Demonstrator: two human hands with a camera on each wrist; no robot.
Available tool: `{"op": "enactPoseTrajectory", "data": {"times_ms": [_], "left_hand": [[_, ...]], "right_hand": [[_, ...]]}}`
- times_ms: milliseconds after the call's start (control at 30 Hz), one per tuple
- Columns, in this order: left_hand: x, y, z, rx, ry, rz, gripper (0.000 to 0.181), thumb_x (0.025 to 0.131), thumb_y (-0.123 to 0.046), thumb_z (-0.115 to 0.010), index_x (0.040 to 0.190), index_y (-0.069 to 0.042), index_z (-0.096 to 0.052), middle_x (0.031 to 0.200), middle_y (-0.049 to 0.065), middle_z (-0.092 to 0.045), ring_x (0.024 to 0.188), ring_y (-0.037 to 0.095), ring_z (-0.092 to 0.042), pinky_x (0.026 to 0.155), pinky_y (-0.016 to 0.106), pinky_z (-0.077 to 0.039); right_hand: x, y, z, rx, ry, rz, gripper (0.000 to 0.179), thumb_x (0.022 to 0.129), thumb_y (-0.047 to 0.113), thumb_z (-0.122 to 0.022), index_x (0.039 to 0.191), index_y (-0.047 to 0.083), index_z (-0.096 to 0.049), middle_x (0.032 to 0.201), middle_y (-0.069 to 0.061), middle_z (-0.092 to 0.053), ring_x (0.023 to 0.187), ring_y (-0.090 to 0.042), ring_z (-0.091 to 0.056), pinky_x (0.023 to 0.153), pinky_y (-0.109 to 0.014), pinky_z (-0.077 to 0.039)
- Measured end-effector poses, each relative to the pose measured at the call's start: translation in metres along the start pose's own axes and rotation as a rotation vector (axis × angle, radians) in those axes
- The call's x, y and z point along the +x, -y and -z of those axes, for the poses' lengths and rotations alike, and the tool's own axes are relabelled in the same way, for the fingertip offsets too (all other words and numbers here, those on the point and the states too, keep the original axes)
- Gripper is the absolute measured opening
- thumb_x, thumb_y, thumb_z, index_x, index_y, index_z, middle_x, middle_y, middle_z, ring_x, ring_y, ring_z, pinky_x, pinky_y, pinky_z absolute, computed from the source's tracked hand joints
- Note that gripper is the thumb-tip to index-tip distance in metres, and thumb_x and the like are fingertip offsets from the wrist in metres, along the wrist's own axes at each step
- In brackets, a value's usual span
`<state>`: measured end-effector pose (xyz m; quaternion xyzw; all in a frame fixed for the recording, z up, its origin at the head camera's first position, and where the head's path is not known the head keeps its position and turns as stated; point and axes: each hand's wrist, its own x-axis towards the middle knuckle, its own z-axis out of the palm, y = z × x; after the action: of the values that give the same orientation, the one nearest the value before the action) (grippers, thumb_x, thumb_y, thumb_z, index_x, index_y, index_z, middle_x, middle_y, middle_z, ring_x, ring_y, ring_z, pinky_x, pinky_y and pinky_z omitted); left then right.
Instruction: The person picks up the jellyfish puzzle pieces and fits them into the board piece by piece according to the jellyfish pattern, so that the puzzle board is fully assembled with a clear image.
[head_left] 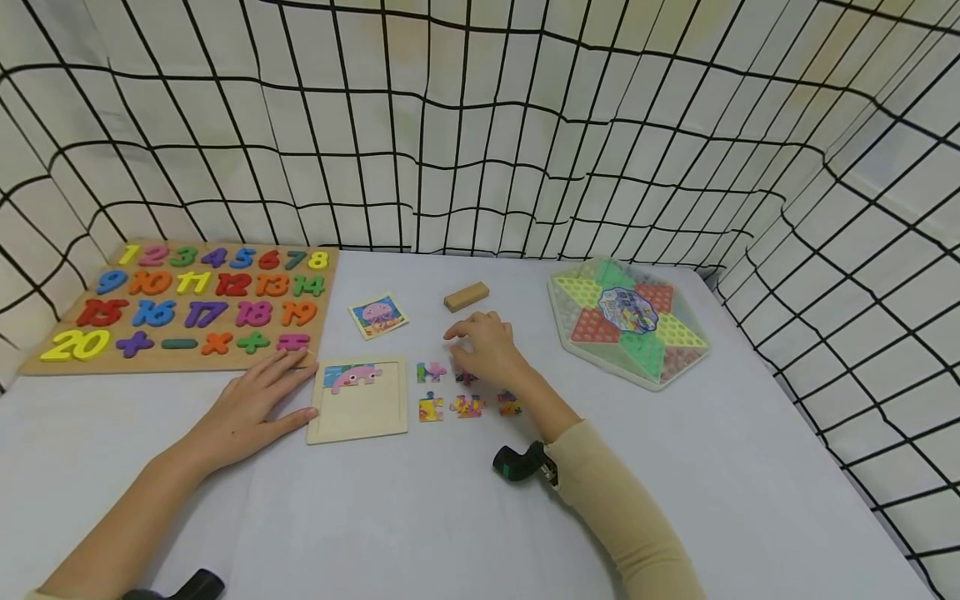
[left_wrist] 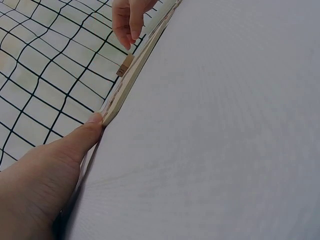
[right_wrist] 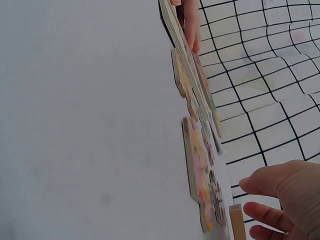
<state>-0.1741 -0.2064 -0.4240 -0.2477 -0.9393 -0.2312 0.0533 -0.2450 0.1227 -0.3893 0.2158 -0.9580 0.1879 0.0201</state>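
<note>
My left hand [head_left: 247,412] lies with fingers spread on the table, its thumb against the left edge of a square wooden puzzle tray [head_left: 363,417]. Pink animal pieces [head_left: 354,377] fill the tray's upper left. Over the loose jigsaw pieces to its right is my right hand [head_left: 491,350], fingers loosely bent and apart. Nothing shows between those fingers [right_wrist: 262,181] in the right wrist view. Several colourful pieces lie in two rows, among them a yellow one [head_left: 431,407] and a wide one [head_left: 468,406]. One dark piece [head_left: 466,378] is partly hidden under the right hand.
A wooden block [head_left: 467,297] and a small picture card [head_left: 378,316] lie behind the tray. At left is a board of coloured numbers [head_left: 180,360], its near right corner by my left fingertips. A hexagonal game box [head_left: 628,310] sits at right. Black netting [head_left: 480,158] encloses the table.
</note>
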Motion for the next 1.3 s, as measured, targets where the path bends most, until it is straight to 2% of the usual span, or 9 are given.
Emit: {"op": "enactPoseTrajectory", "data": {"times_ms": [300, 500, 633, 800, 1000, 1300], "left_hand": [[-0.001, 0.001, 0.0, 0.004, -0.008, -0.008, 0.066, 0.083, -0.042, -0.063, 0.134, -0.005, -0.045, 0.144, 0.019, -0.03, 0.132, 0.041, -0.018, 0.09, 0.068, -0.021], [-0.001, 0.001, 0.0, 0.001, -0.011, -0.006, 0.065, 0.084, -0.043, -0.062, 0.135, -0.006, -0.044, 0.144, 0.019, -0.029, 0.132, 0.04, -0.018, 0.09, 0.068, -0.021], [-0.002, 0.001, 0.001, 0.001, -0.011, -0.006, 0.065, 0.084, -0.043, -0.062, 0.134, -0.005, -0.045, 0.144, 0.019, -0.03, 0.132, 0.04, -0.018, 0.09, 0.067, -0.022], [-0.002, 0.001, 0.001, 0.001, -0.011, -0.008, 0.065, 0.084, -0.043, -0.063, 0.134, -0.005, -0.045, 0.144, 0.019, -0.03, 0.132, 0.04, -0.018, 0.09, 0.067, -0.022], [-0.001, -0.001, 0.003, 0.0, -0.005, -0.002, 0.065, 0.083, -0.042, -0.063, 0.134, -0.006, -0.045, 0.144, 0.019, -0.03, 0.132, 0.04, -0.018, 0.091, 0.067, -0.022], [0.0, 0.001, 0.001, -0.003, 0.0, -0.002, 0.065, 0.084, -0.043, -0.063, 0.134, -0.006, -0.045, 0.144, 0.019, -0.03, 0.132, 0.041, -0.019, 0.092, 0.066, -0.021]], "right_hand": [[-0.009, -0.029, 0.01, 0.063, -0.027, -0.095, 0.023, 0.086, 0.019, -0.061, 0.107, 0.015, -0.066, 0.107, -0.006, -0.058, 0.1, -0.024, -0.043, 0.079, -0.043, -0.034], [-0.011, -0.051, 0.012, 0.084, -0.023, -0.135, 0.028, 0.085, 0.022, -0.063, 0.111, 0.012, -0.064, 0.106, -0.008, -0.058, 0.102, -0.027, -0.044, 0.083, -0.048, -0.034], [-0.012, -0.062, 0.012, 0.113, -0.021, -0.14, 0.029, 0.084, 0.024, -0.065, 0.11, 0.01, -0.064, 0.106, -0.009, -0.058, 0.102, -0.028, -0.046, 0.085, -0.045, -0.037], [-0.014, -0.067, 0.013, 0.156, -0.012, -0.14, 0.03, 0.084, 0.026, -0.066, 0.109, 0.009, -0.064, 0.107, -0.01, -0.056, 0.101, -0.026, -0.045, 0.085, -0.041, -0.039], [-0.014, -0.068, 0.014, 0.15, 0.012, -0.164, 0.033, 0.084, 0.031, -0.066, 0.109, 0.01, -0.064, 0.11, -0.01, -0.054, 0.102, -0.025, -0.043, 0.086, -0.04, -0.038], [-0.016, -0.067, 0.013, 0.18, -0.015, -0.158, 0.032, 0.082, 0.029, -0.069, 0.104, 0.006, -0.063, 0.103, -0.008, -0.057, 0.099, -0.025, -0.045, 0.086, -0.04, -0.038]]}}
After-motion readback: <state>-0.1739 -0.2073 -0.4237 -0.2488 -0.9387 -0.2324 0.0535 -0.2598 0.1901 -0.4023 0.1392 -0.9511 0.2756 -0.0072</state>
